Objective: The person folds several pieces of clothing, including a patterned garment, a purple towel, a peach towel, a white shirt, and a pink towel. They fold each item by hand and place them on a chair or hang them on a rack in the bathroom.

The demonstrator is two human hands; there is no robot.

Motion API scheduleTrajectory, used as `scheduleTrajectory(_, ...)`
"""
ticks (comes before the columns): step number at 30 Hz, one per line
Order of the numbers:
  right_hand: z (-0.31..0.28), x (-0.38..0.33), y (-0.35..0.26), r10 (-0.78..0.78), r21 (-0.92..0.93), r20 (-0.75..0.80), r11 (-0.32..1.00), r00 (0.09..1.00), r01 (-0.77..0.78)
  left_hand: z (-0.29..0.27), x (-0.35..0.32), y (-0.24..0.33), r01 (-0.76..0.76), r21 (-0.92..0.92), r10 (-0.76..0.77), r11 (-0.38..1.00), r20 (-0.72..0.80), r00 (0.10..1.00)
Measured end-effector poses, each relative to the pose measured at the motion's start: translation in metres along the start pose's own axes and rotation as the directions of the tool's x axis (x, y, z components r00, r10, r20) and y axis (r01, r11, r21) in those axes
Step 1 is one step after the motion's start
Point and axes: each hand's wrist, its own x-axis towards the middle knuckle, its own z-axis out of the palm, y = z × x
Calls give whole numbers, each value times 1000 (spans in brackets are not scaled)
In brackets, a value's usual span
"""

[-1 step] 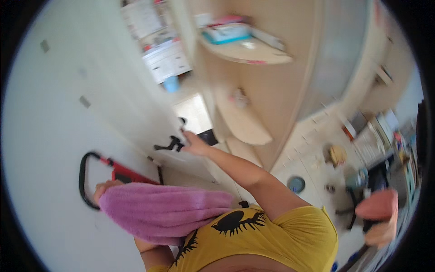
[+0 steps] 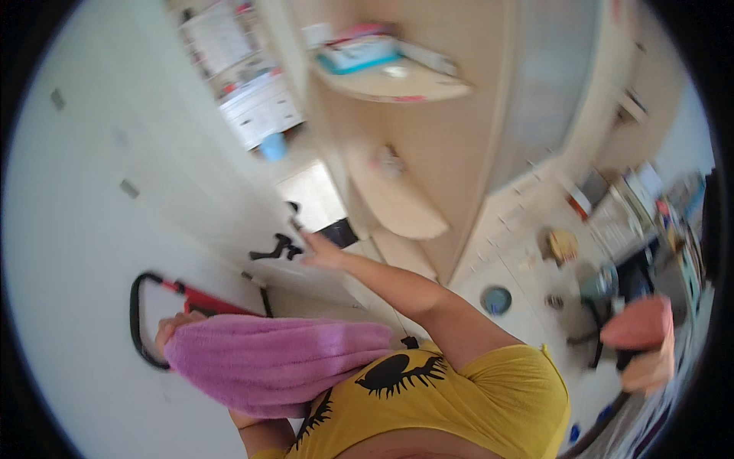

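Nothing shifted since earlier frame — right hand (image 2: 319, 250) still reaching, fingers spread, at black door handle (image 2: 274, 248); left hand (image 2: 172, 327) clenched on pink towel (image 2: 275, 363).

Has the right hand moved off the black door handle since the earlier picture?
No. The right hand sits by the black door handle as before, with the curved shelf in the same place beside it.

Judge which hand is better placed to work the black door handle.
Right. The right hand is stretched out at the black lever door handle, seemingly touching it, while the left hand is draped under a pink fluffy towel.
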Motion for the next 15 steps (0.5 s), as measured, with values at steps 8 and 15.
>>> scheduleTrajectory(8, 65, -217, 13, 403, 367, 219, 810, 889, -458, -14, 78, 99, 66, 929, -630, -364, -297, 718)
scheduleTrajectory(15, 63, -470, 46, 824, 211, -451, 471, 342, -857, -89, 56, 159, 364, 440, -307, -821, -878, 368)
